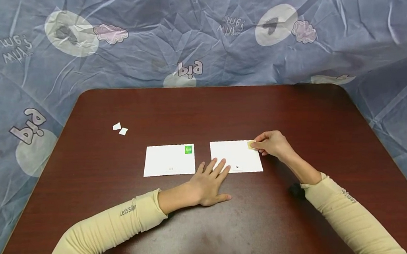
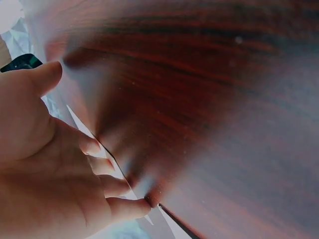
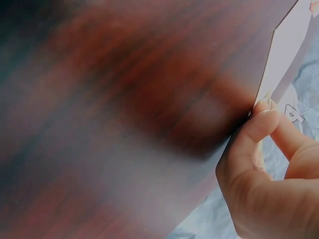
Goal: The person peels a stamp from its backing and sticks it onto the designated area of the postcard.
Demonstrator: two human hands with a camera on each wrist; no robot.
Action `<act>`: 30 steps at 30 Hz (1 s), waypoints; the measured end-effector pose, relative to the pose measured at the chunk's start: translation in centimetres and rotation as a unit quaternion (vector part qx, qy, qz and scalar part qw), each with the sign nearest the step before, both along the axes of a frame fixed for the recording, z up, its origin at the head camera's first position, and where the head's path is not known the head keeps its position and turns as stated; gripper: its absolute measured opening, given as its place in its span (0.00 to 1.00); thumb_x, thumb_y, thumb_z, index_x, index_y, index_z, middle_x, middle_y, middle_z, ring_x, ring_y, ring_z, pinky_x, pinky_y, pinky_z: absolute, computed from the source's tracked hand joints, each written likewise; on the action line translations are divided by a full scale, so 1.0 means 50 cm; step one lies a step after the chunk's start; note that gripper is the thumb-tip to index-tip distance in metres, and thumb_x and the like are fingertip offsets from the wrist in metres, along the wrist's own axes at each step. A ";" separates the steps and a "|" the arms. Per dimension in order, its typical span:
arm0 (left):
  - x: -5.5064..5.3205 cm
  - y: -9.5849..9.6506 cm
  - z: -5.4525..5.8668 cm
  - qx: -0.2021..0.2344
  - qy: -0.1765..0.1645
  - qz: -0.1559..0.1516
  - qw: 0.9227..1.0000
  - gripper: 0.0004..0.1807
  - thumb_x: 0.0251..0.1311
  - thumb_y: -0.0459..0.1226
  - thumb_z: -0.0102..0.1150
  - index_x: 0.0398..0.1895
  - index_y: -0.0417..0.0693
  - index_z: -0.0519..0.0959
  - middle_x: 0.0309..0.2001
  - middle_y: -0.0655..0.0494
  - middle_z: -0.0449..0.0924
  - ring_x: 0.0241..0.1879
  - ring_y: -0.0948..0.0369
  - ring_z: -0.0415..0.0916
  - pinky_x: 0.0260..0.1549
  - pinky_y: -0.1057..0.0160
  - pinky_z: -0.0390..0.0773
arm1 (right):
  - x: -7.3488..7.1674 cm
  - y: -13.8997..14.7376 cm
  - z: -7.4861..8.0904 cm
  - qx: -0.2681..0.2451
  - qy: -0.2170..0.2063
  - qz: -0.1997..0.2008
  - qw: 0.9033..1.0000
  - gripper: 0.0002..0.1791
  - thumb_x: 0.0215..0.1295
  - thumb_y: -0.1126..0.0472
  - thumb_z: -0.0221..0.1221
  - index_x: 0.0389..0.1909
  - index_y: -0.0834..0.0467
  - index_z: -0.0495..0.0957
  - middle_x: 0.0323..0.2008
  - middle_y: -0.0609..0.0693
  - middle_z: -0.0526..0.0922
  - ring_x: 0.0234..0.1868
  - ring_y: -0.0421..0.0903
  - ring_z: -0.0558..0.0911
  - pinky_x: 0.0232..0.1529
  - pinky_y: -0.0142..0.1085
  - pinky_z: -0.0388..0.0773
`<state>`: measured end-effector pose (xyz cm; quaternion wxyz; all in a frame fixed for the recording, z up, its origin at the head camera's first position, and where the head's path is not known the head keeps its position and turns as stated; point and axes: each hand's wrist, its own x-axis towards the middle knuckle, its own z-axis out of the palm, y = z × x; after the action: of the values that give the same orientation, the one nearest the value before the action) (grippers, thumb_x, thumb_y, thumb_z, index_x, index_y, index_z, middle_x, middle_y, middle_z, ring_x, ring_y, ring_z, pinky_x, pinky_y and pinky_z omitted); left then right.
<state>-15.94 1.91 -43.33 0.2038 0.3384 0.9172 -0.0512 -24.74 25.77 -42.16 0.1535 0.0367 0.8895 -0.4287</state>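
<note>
A white envelope (image 1: 235, 155) lies right of the table's middle, with a small dark print near its lower edge. At its upper right corner sits a yellowish stamp (image 1: 250, 145), which my right hand (image 1: 276, 145) pinches between thumb and fingers. The right wrist view shows those curled fingers (image 3: 249, 134) at the paper's edge, hiding most of the stamp. With fingers spread and straight, my left hand (image 1: 210, 186) rests its fingertips on the envelope's lower left corner. Left of that hand lies a second white envelope (image 1: 166, 160), bearing a green stamp (image 1: 188, 149) at its upper right.
Two small white paper pieces (image 1: 117, 126) lie on the left of the dark wooden table (image 1: 197, 114). A wrinkled blue cloth (image 1: 153, 31) with printed figures hangs behind and beside the table. A black object (image 1: 297, 191) shows by the right sleeve.
</note>
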 end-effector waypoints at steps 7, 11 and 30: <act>0.001 0.000 0.002 -0.002 -0.003 0.002 1.000 0.46 0.64 0.66 0.34 0.77 0.52 0.38 0.75 0.52 0.30 0.73 0.52 0.30 0.67 0.47 0.46 | 0.000 -0.012 0.005 0.024 -0.001 -0.009 1.000 0.13 0.62 0.64 0.63 0.40 0.70 0.75 0.30 0.57 0.82 0.25 0.43 0.81 0.28 0.34 0.80; 0.000 0.001 0.002 -0.005 -0.003 0.005 1.000 0.46 0.64 0.66 0.34 0.77 0.53 0.37 0.75 0.52 0.29 0.73 0.53 0.30 0.67 0.48 0.45 | 0.000 -0.017 0.006 0.034 0.004 -0.013 0.999 0.12 0.61 0.65 0.63 0.40 0.69 0.75 0.31 0.58 0.81 0.24 0.43 0.81 0.29 0.35 0.81; 0.004 0.003 0.001 -0.014 0.012 0.001 1.000 0.46 0.64 0.67 0.32 0.76 0.52 0.38 0.76 0.52 0.30 0.73 0.53 0.30 0.67 0.48 0.46 | 0.000 -0.021 0.003 0.041 0.013 -0.010 0.999 0.12 0.61 0.65 0.63 0.40 0.71 0.76 0.30 0.59 0.83 0.24 0.42 0.82 0.28 0.35 0.81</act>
<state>-15.76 2.06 -43.28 0.1973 0.3336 0.9193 -0.0681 -24.73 24.74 -41.98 0.1361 0.0461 0.9079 -0.3939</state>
